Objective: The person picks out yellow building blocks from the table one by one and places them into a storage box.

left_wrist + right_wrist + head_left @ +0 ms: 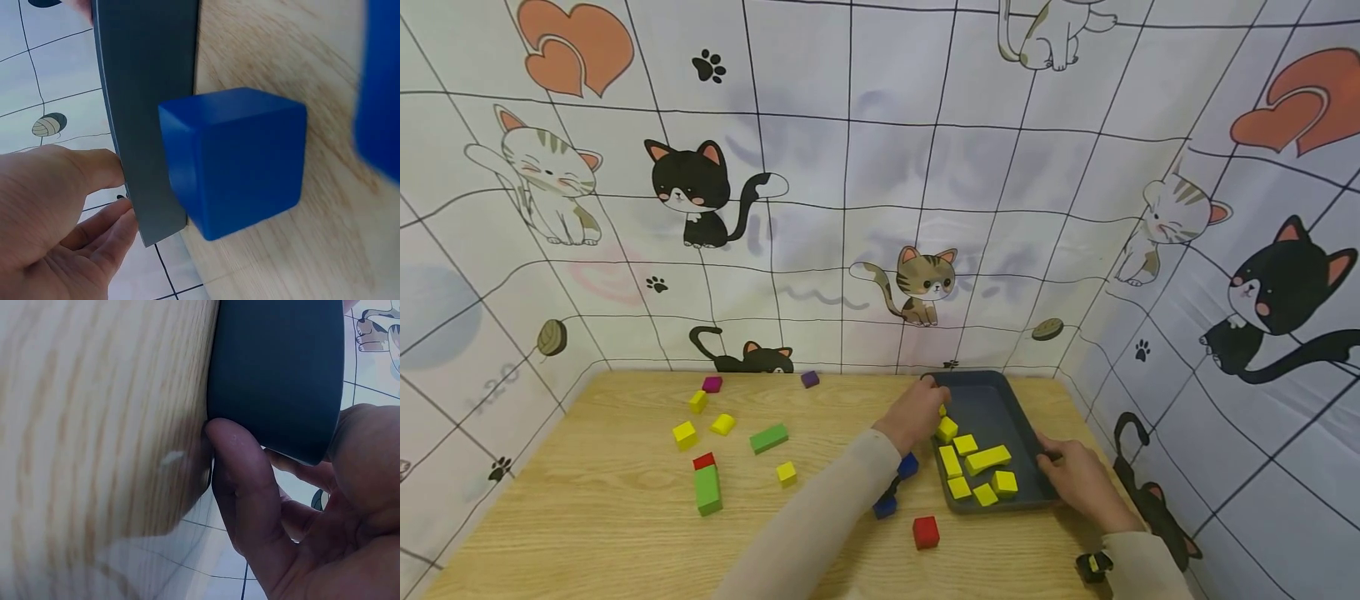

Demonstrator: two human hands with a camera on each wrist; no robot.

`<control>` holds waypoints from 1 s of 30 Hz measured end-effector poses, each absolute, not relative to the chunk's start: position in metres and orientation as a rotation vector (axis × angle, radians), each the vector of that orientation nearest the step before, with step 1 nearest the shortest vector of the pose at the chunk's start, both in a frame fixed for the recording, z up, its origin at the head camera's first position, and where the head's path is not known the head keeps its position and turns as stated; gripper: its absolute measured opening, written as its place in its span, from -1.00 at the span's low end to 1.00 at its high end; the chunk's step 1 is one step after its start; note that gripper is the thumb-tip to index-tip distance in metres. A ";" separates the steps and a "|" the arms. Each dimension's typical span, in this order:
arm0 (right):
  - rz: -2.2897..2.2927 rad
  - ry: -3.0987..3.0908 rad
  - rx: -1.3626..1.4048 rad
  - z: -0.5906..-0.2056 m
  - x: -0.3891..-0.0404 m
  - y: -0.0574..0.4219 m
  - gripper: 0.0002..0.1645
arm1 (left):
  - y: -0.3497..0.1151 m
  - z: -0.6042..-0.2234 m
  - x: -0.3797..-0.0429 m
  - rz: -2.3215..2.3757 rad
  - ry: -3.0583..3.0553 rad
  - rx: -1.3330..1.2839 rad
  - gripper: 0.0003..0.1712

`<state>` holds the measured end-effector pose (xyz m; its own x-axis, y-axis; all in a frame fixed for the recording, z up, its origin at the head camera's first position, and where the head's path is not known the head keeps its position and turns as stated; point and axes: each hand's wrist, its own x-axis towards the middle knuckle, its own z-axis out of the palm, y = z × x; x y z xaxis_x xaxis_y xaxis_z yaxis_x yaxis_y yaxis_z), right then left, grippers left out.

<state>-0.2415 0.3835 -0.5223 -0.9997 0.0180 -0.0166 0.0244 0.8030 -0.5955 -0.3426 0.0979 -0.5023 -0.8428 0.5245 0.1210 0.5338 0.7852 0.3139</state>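
Before cat-printed walls, we gripped the tray between left hand and right hand, its long axis pointing away.

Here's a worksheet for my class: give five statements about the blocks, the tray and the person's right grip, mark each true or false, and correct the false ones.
1. Yellow blocks lie in the tray. True.
2. In the head view, the right grip is at the tray's left side. False: it is at the right side.
3. Two green blocks lie on the table. True.
4. The blue blocks are inside the tray. False: they are on the table beside it.
5. A red cube is outside the tray. True.
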 end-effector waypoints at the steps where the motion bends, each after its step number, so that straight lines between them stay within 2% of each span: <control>1: -0.978 2.973 0.043 -0.522 -0.242 0.384 -0.37 | 0.097 -0.503 -0.342 -0.528 -2.942 -0.873 -0.63; 15: -1.022 2.930 0.047 -0.521 -0.241 0.383 -0.36 | 0.060 -0.489 -0.332 -0.427 -2.793 -0.946 -0.66; 22: -0.996 2.955 0.047 -0.522 -0.240 0.384 -0.37 | 0.018 -0.488 -0.333 -0.370 -2.809 -0.840 -0.56; 30: -0.931 3.017 -0.017 -0.523 -0.241 0.386 -0.39 | -0.044 -0.487 -0.331 -0.392 -2.823 -0.695 -0.53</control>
<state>-0.2410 0.3858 -0.5227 -0.9998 -0.0056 0.0187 -0.0151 0.8262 -0.5632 -0.3313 -0.0442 -0.4870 -0.8675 0.4232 0.2616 0.4784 0.8537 0.2055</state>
